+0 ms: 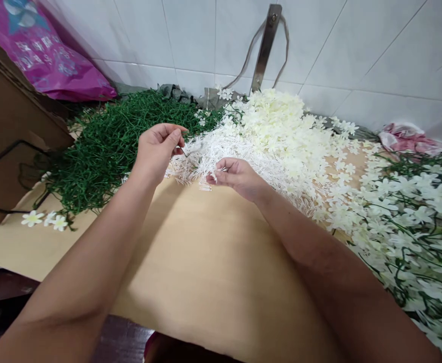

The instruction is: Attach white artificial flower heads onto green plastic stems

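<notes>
My left hand (156,150) is closed in a pinch on a thin dark green stem (183,151), which points down to the right. To its right, my right hand (239,177) pinches a small thin white piece (215,176), perhaps a flower stamen. The hands are apart, over the front edge of a heap of thin white stamen-like pieces (215,151). Behind my left hand lies a pile of green plastic stems (103,141). Beyond my right hand is a mound of loose cream-white artificial petals (277,118).
Finished-looking white flowers on stems (413,222) cover the right side. Several small flowers (32,218) lie at left by a cardboard box (12,136). A pink bag (65,70) leans at the tiled wall (190,35). The wooden table (205,262) ends near me.
</notes>
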The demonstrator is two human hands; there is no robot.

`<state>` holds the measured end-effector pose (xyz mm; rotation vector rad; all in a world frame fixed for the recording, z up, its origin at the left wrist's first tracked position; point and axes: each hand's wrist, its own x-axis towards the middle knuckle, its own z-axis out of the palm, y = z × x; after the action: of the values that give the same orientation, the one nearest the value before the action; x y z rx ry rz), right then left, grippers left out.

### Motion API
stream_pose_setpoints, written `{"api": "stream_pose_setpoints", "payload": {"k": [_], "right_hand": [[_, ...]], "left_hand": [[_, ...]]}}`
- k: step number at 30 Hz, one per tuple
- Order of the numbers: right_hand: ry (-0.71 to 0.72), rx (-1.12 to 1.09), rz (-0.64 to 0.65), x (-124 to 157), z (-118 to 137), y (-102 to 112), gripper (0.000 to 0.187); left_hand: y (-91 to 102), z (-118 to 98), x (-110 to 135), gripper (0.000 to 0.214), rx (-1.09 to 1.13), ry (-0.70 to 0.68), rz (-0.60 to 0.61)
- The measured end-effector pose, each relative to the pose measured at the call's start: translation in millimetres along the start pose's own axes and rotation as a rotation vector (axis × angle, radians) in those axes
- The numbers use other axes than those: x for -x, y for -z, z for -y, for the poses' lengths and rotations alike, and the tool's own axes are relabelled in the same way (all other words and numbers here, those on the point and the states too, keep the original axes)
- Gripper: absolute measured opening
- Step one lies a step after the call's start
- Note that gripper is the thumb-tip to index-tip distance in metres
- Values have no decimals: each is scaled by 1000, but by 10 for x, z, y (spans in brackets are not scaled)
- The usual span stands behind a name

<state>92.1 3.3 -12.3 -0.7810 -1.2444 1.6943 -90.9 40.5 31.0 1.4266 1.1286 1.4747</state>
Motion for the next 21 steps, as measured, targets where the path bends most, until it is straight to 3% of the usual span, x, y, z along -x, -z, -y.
{"api": "stream_pose_setpoints", "payload": {"k": [7,13,21], "right_hand": [[125,-53,-168,17,215,180,37],[61,-26,-163,-21,117,231,38],[-26,-111,-164,-29,-11,261,39]], "left_hand": [[-278,-32,284,21,96,283,264],[-419,164,389,27,177,466,307],[-468,296,407,25,235,539,320]]}}
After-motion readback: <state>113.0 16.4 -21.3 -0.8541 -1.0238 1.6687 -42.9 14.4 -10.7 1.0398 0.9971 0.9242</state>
